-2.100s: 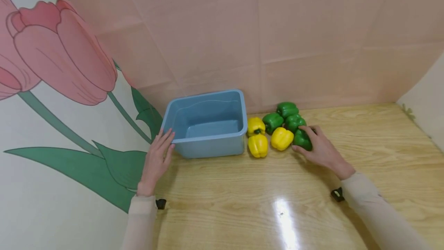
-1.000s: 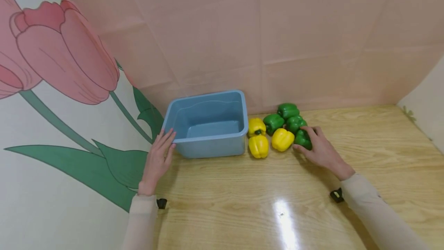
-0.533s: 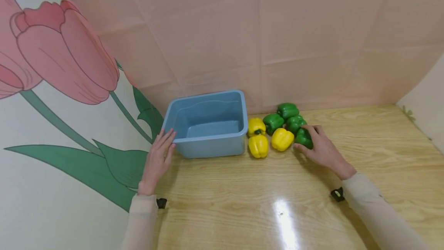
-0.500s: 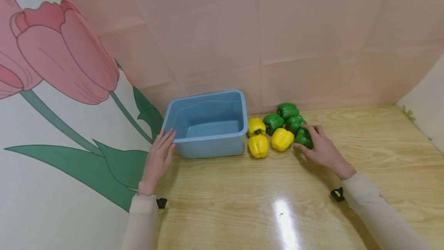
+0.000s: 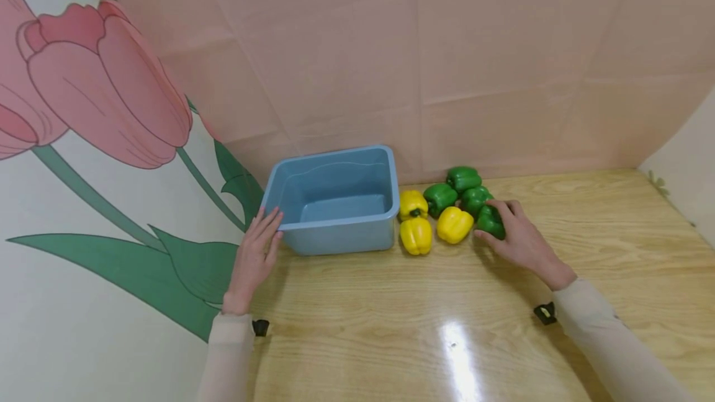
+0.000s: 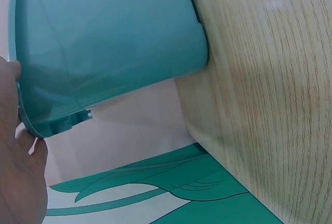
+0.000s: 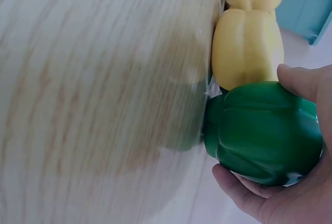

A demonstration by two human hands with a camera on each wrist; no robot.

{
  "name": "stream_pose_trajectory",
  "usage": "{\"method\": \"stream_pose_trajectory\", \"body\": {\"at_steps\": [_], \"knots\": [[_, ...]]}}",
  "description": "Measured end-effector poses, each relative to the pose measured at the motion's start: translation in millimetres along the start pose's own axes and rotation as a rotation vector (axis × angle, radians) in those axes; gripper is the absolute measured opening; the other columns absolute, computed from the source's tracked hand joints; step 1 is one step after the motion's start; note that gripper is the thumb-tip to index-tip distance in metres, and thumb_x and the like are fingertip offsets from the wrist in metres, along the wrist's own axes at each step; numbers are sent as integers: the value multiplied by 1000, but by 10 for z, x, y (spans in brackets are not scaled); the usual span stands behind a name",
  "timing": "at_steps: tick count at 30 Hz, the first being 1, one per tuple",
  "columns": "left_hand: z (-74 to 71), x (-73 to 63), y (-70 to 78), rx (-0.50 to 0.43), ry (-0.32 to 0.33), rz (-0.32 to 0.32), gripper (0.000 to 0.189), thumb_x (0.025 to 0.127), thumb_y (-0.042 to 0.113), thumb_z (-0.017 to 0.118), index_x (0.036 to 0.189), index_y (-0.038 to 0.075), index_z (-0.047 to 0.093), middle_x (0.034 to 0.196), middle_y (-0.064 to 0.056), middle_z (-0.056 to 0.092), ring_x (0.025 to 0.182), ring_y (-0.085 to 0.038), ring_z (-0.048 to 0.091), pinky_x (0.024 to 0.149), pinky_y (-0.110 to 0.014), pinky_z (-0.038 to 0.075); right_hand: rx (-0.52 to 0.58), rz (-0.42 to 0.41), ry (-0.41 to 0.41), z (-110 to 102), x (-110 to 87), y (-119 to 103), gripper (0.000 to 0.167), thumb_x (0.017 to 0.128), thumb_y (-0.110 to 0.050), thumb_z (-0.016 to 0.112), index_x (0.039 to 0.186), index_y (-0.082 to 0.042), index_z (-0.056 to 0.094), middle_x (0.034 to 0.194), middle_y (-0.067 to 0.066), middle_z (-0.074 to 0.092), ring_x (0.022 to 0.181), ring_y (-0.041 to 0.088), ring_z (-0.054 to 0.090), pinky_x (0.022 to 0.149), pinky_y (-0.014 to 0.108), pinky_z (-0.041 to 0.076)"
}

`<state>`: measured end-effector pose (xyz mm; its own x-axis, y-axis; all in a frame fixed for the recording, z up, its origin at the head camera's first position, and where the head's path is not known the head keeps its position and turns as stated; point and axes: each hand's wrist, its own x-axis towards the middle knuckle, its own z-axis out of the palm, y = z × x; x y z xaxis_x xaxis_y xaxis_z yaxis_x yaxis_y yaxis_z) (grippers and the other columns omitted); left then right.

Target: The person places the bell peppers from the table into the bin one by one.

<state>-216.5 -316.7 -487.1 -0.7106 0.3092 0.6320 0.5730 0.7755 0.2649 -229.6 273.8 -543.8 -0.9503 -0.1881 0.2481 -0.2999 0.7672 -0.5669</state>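
Note:
A blue plastic bin (image 5: 335, 236) stands at the back left of the wooden table, nothing inside it. My left hand (image 5: 255, 259) rests at its front left corner, fingers extended over the rim and thumb by the front wall. To the right of the bin lies a cluster of yellow and green bell peppers. My right hand (image 5: 522, 237) grips the nearest green bell pepper (image 7: 264, 130), thumb on one side and fingers on the other. Close beside that one are a yellow bell pepper (image 5: 455, 224) and another green bell pepper (image 5: 475, 200).
Two yellow bell peppers, one in front (image 5: 416, 236) and one behind (image 5: 412, 203), sit against the bin's right side. Further green bell peppers (image 5: 463, 178) lie toward the pink backdrop (image 5: 503, 67). A tulip-painted wall (image 5: 100, 92) closes the left side.
My right hand and the green bell pepper in it have shifted slightly right, opening a small gap from the yellow one. The left hand and bin stay put.

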Motion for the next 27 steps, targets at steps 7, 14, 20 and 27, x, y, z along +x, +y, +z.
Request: {"method": "stream_pose_trajectory", "body": {"at_steps": [7, 14, 20, 27], "knots": [[-7, -2, 8, -8, 1, -4, 51, 105, 7, 66, 155, 9, 56, 157, -20, 57, 153, -50, 40, 135, -43, 25, 10, 17, -17, -33, 4, -33, 80, 100, -40, 76, 161, -7, 37, 150, 35, 37, 120, 55, 56, 95, 79, 49], [8, -8, -5, -6, 14, 8, 51, 105, 5, 66, 155, 8, 57, 157, -20, 57, 153, -51, 40, 135, -41, 24, 4, 7, 0, -63, 5, -58, 80, 99, -38, 78, 161, -7, 37, 149, 35, 38, 117, 54, 57, 93, 78, 50], [11, -11, -5, -6, 14, 5, 49, 105, 6, 66, 153, 7, 58, 157, -19, 57, 152, -51, 41, 135, -42, 24, -2, -7, 9, -84, -4, -74, 79, 99, -36, 79, 161, -7, 37, 147, 33, 39, 113, 51, 58, 90, 75, 53], [9, -9, -8, -10, 18, 5, 50, 105, 5, 66, 154, 8, 58, 157, -19, 57, 152, -50, 41, 135, -42, 24, 2, -29, 21, -121, 7, -105, 80, 99, -34, 79, 161, -6, 37, 145, 34, 41, 113, 51, 58, 89, 76, 53]]}}
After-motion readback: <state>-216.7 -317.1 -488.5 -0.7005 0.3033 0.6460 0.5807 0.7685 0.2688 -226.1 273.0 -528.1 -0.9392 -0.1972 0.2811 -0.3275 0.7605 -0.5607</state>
